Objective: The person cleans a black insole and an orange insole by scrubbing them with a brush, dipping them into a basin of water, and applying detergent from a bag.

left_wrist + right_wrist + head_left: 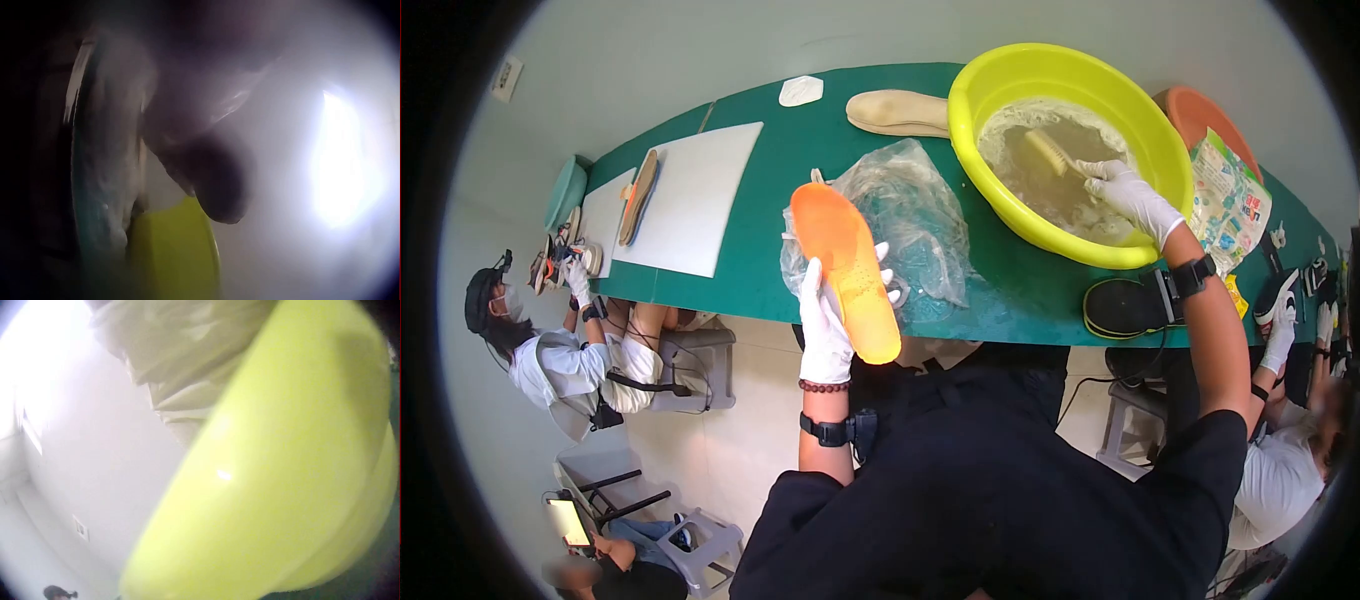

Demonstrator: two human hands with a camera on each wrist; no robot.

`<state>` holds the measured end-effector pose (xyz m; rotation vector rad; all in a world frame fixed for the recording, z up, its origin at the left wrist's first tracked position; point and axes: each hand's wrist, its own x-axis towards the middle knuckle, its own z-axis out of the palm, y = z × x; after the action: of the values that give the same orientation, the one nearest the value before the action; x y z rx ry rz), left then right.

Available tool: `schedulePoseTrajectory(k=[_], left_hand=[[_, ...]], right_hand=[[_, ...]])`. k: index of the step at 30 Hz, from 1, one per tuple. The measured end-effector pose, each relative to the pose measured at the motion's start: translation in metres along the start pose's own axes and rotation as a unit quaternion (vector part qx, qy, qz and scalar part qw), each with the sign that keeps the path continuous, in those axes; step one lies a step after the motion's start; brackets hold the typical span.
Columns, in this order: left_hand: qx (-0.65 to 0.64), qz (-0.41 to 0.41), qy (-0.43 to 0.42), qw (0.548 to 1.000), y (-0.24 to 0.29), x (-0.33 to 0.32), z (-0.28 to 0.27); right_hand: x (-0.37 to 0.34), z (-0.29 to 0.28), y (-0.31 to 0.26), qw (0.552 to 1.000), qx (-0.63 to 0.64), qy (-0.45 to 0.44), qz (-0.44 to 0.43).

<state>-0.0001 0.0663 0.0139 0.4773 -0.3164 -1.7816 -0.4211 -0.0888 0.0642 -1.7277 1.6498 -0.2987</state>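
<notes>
In the head view my gloved left hand point(828, 325) holds an orange and yellow insole point(845, 260) over the table's front edge, thumb on one side and fingertips showing on the other. My gloved right hand point(1128, 195) grips a scrub brush point(1052, 153) by its handle, over the soapy, cloudy water in a yellow-green basin point(1020, 215). Behind the insole lies a crumpled clear plastic bag point(910, 225). The left wrist view is hazy, with the insole point(222, 181) as a dark shape. In the right wrist view the basin wall point(269, 462) covers most of the glove point(181, 350).
Beige insoles point(895, 112) lie left of the basin on the green table point(780, 140). A dark shoe point(1125, 305) sits under my right forearm. An orange basin point(1215, 125) and a printed packet point(1230, 200) stand at right. White boards point(690, 200) lie at left. Other people sit on both sides.
</notes>
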Motion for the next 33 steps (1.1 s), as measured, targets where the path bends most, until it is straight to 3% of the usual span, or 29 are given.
schedulePoseTrajectory(k=[3, 6, 8, 10, 12, 13, 14, 15, 17, 18, 20, 24, 25, 26, 28, 30, 33], left_hand=[[0.018, -0.033, -0.014, 0.999, -0.004, 0.015, -0.008], [0.029, -0.045, -0.031, 0.998, -0.005, 0.029, -0.012], [0.018, -0.07, -0.011, 0.997, -0.008, 0.035, -0.011], [0.003, -0.095, -0.023, 0.995, -0.011, 0.046, -0.018], [0.003, -0.084, -0.014, 0.996, -0.013, 0.054, -0.018], [0.005, -0.081, -0.005, 0.997, -0.013, 0.055, -0.016], [0.008, -0.076, 0.007, 0.997, -0.012, 0.056, -0.012], [-0.016, -0.029, 0.052, 0.998, -0.015, 0.057, 0.001], [-0.038, -0.021, 0.006, 0.999, -0.017, 0.062, -0.006], [-0.036, -0.013, -0.008, 0.999, -0.019, 0.064, -0.009], [-0.038, 0.022, 0.006, 0.999, -0.023, 0.063, -0.008], [-0.058, 0.042, 0.04, 0.997, -0.021, 0.069, -0.022], [-0.124, 0.026, 0.025, 0.992, -0.013, 0.073, -0.031], [-0.088, 0.052, 0.041, 0.994, -0.017, 0.074, -0.037], [-0.016, 0.093, 0.071, 0.993, -0.027, 0.074, -0.026], [0.008, 0.049, 0.056, 0.997, -0.044, 0.076, -0.011], [0.021, 0.094, 0.115, 0.989, -0.036, 0.086, -0.021]], right_hand=[[-0.011, -0.005, 0.002, 0.997, -0.06, 0.026, -0.04], [-0.032, -0.007, -0.035, 0.997, -0.025, 0.07, -0.014], [-0.031, -0.005, -0.038, 0.994, -0.054, 0.085, -0.043], [-0.036, 0.001, -0.05, 0.979, -0.07, 0.149, -0.119], [-0.05, 0.024, -0.077, 0.933, -0.072, 0.253, -0.246], [-0.067, 0.033, -0.104, 0.941, -0.066, 0.244, -0.224], [-0.079, 0.048, -0.125, 0.929, -0.054, 0.263, -0.256], [-0.089, 0.063, -0.143, 0.921, -0.043, 0.255, -0.291], [-0.098, 0.105, -0.161, 0.904, -0.101, 0.242, -0.338], [-0.098, 0.128, -0.166, 0.907, -0.181, 0.228, -0.305], [-0.09, 0.174, -0.172, 0.943, -0.18, 0.162, -0.226], [-0.101, 0.248, -0.156, 0.957, -0.093, 0.11, -0.253], [-0.107, 0.252, -0.155, 0.958, -0.076, 0.08, -0.263], [-0.111, 0.254, -0.153, 0.96, -0.058, 0.049, -0.271], [-0.08, 0.245, -0.147, 0.96, -0.065, 0.091, -0.259], [-0.048, 0.237, -0.147, 0.96, -0.034, 0.147, -0.235], [-0.072, 0.242, -0.146, 0.97, -0.081, 0.053, -0.224]])
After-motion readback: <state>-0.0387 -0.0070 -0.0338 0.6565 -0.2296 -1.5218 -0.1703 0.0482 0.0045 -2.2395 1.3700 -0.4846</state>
